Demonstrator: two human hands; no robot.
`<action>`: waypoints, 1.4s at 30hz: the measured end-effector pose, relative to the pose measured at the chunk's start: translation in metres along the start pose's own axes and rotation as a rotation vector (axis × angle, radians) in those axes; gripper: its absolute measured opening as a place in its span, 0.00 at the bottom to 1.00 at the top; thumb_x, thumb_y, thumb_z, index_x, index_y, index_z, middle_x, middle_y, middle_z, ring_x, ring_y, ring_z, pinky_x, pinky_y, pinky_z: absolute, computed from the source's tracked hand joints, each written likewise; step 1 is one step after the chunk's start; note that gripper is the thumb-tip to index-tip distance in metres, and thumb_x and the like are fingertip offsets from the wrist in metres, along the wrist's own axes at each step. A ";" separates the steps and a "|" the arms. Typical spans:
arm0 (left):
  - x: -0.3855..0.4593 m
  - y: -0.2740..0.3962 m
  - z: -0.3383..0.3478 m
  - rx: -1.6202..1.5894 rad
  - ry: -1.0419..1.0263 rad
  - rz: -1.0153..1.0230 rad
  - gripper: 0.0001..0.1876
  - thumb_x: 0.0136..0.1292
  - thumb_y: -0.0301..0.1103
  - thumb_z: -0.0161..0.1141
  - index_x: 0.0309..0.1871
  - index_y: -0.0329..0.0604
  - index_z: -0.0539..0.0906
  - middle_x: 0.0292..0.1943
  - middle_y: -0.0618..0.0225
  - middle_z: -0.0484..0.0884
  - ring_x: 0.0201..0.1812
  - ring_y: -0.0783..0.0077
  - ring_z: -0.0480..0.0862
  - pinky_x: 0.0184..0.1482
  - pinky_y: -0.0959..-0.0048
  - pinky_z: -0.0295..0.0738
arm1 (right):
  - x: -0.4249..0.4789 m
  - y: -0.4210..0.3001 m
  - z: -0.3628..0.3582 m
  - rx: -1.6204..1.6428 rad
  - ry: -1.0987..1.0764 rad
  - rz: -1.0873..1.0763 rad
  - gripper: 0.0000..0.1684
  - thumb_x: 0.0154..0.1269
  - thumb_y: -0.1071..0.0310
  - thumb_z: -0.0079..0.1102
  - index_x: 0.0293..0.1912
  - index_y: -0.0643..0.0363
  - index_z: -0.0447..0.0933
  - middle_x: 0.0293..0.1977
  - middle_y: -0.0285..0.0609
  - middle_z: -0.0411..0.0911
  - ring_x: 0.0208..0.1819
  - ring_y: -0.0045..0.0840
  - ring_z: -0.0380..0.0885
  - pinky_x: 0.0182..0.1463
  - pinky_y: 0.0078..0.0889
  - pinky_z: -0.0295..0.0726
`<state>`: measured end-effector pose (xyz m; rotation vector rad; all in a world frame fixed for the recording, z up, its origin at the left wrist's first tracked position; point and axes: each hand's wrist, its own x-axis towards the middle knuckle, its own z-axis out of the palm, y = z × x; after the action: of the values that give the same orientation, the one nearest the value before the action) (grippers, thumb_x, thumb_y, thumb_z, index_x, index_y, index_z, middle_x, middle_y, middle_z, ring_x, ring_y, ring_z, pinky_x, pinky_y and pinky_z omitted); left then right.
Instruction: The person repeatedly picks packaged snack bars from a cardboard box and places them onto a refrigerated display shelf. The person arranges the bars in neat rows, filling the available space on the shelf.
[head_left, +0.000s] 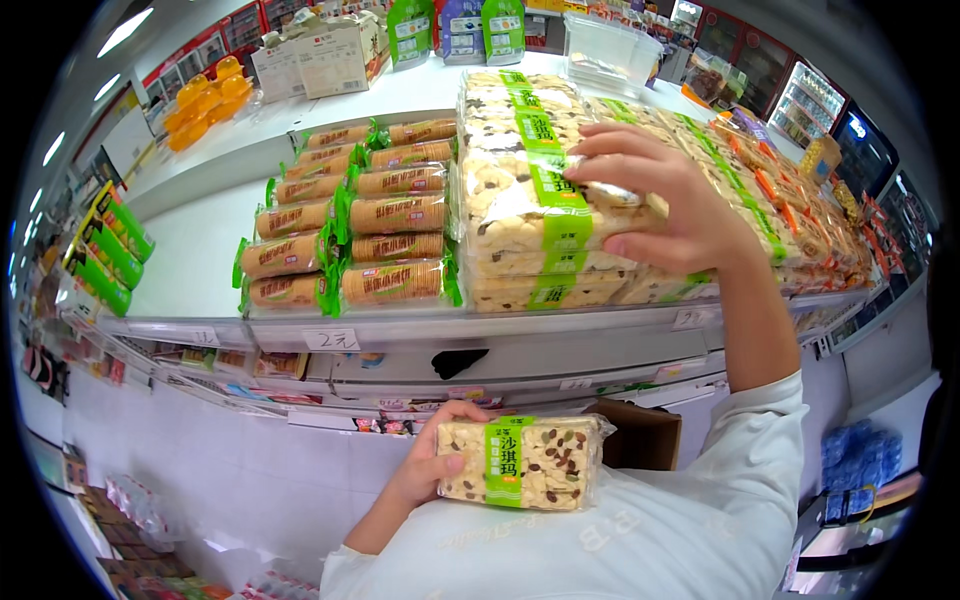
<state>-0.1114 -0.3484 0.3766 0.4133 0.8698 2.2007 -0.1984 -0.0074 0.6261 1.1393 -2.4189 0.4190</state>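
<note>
My left hand (442, 457) grips the left end of a wrapped sachima pack (540, 465) and holds it in front of my shirt. Pale puffed cake dotted with seeds shows through the clear film, crossed by a green printed band. My right hand (667, 202) is spread over the right side of a sachima stack (502, 195) on the shelf. Its fingertips lie on the top of the front pack, and the thumb is lower, by the front face. Whether it bears any of the pack's weight cannot be seen.
Rolled biscuit packs (397, 217) lie left of the stack, orange-wrapped snacks (802, 210) to its right. Behind stand a clear plastic bin (611, 52) and white cartons (337, 56). Price cards (331, 340) line the shelf edge. Below is an open cardboard box (645, 435).
</note>
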 end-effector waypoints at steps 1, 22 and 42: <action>0.001 0.001 0.001 -0.003 0.002 0.000 0.37 0.59 0.43 0.77 0.66 0.41 0.71 0.65 0.56 0.77 0.66 0.63 0.79 0.68 0.63 0.76 | -0.001 0.002 0.002 -0.002 -0.019 0.001 0.33 0.55 0.62 0.74 0.62 0.57 0.82 0.62 0.53 0.78 0.67 0.51 0.74 0.71 0.51 0.72; 0.075 -0.026 0.035 0.316 -0.075 -0.036 0.35 0.61 0.38 0.78 0.67 0.42 0.71 0.61 0.65 0.77 0.60 0.71 0.81 0.64 0.69 0.76 | -0.148 -0.131 0.067 -0.078 -0.214 0.252 0.41 0.46 0.60 0.75 0.65 0.48 0.79 0.58 0.50 0.76 0.51 0.40 0.79 0.53 0.43 0.78; 0.062 -0.031 0.044 0.133 -0.052 -0.054 0.28 0.68 0.26 0.68 0.67 0.41 0.68 0.66 0.56 0.72 0.63 0.54 0.82 0.48 0.47 0.93 | -0.105 0.047 -0.082 0.111 -0.113 0.246 0.45 0.42 0.60 0.72 0.64 0.61 0.80 0.64 0.54 0.79 0.63 0.46 0.79 0.71 0.43 0.73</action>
<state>-0.1153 -0.2669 0.3888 0.5027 0.9907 2.0814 -0.1545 0.1257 0.6399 0.9344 -2.6762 0.5864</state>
